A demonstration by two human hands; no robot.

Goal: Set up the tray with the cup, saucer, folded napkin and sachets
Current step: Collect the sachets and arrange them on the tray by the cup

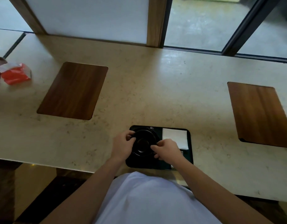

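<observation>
**Both hands on the saucer, cup at its far edge**

The right hand (168,150) pinches the right rim of the black saucer (143,143), fingers curled; the left hand (123,143) grips the opposite rim the same way. The saucer lies directly between them, on the left half of the dark tray (190,152) at the counter's near edge, neither hand clearly nearer. Just beyond it sits what looks like the black cup (150,127), hard to make out. The white folded napkin (174,137) lies flat on the tray's right half, beside the right hand. Sachets cannot be made out for certain
</observation>
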